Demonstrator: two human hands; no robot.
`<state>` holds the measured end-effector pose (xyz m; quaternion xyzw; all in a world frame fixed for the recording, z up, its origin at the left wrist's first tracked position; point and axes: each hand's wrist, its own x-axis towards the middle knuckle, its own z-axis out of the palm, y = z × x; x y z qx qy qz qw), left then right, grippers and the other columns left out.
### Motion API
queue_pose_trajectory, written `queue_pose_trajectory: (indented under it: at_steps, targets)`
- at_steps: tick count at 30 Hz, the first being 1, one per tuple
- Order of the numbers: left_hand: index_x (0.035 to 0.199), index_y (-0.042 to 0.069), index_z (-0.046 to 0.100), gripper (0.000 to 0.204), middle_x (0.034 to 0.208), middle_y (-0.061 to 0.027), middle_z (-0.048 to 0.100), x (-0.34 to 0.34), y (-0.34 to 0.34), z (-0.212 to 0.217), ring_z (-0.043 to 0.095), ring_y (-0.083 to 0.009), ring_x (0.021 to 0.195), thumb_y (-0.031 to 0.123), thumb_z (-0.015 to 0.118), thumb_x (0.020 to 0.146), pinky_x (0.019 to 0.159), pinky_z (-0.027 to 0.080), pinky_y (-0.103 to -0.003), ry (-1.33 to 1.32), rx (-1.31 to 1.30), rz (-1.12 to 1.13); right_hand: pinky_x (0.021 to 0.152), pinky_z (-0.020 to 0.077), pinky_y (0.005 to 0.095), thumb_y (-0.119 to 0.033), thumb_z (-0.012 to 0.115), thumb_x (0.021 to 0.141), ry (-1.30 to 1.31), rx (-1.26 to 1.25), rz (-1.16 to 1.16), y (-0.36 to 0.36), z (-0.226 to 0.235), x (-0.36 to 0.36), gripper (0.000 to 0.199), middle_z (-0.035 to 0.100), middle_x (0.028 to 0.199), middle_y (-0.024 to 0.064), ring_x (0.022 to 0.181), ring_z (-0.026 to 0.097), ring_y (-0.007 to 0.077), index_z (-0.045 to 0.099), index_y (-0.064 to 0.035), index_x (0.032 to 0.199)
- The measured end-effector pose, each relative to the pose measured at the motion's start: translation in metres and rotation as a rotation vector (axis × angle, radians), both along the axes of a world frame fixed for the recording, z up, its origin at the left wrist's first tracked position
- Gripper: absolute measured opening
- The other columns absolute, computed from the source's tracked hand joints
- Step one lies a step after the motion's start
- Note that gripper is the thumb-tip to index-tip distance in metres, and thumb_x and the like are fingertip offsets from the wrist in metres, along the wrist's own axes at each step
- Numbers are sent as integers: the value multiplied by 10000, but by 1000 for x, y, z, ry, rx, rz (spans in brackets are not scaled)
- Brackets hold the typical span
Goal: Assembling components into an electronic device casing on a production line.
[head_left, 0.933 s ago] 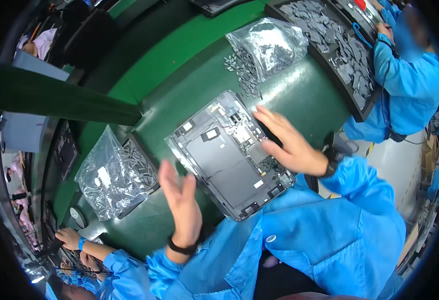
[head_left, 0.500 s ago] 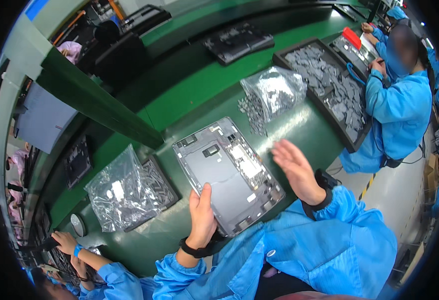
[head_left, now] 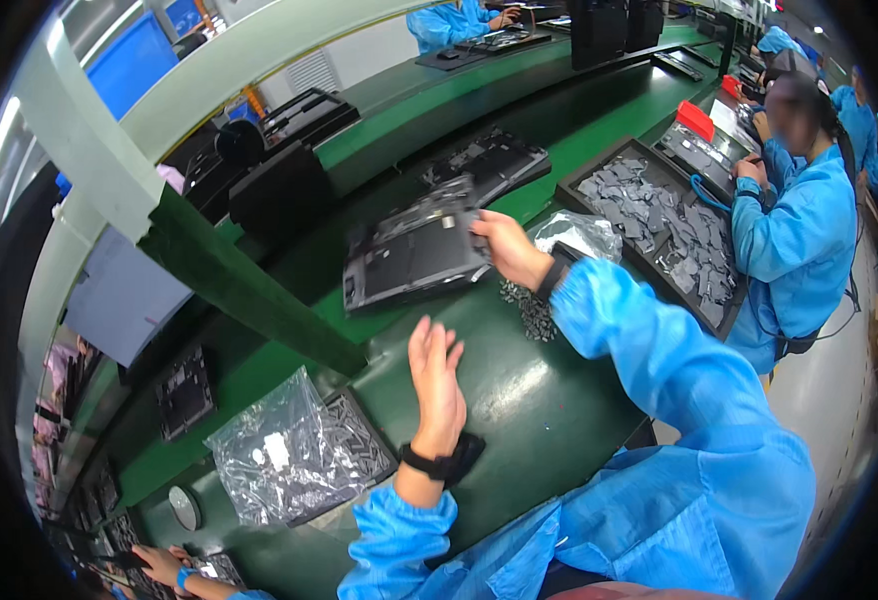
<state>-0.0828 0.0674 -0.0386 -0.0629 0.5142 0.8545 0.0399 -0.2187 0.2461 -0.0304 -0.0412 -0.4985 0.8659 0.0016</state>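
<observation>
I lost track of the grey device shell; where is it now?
In the head view the grey device shell is up centre, held at its right edge by the right hand, above the green belt.

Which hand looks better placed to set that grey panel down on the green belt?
The right hand, probably: it already grips the panel by its edge, out over the belt. The left hand hovers open and empty, apart from the panel.

Clear plastic bag (head_left: 284, 455) lower left, second clear bag (head_left: 579, 235) centre right, blue screen (head_left: 124, 65) upper left
</observation>
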Motion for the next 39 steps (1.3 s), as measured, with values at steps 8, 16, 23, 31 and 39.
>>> queue_pose_trajectory:
  at_steps: [8,16,23,31,39]
  targets:
    - [1347,-12,414,429,1253,-169,526,43,-19,-29,543,-261,1126,118,545,960,988,462,-417,-188,25,25,835,496,377,-256,581,930,-134,379,210,-67,-42,-160,391,652,1123,167,975,631,247,572,18,1208]
    - [1315,-26,433,375,1182,-185,587,50,-34,-30,595,-264,1058,69,514,962,954,497,-401,-241,70,36,847,525,425,-320,521,869,23,1737,-280,79,-5,-213,389,674,1048,230,1012,649,368,701,-7,1015]
    - [1308,-31,440,367,1187,-184,585,34,-14,-28,593,-274,1074,76,510,964,962,495,-409,-232,93,-65,778,538,358,-293,798,610,-329,1441,-226,184,-42,-226,462,710,967,192,850,694,298,716,58,898]
    - [1326,-9,437,409,1194,-184,581,-39,44,-24,584,-274,1088,169,548,974,981,487,-416,-191,209,-171,755,544,463,-7,578,865,-216,186,-169,167,4,-122,191,634,961,172,851,647,294,574,122,1006]
    - [1220,-27,461,556,1211,-152,562,-61,66,4,564,-239,1099,477,491,988,889,489,-402,-32,330,-33,814,533,358,-125,570,941,-2,4,-146,44,43,143,427,573,1224,102,1050,607,196,426,6,1322]
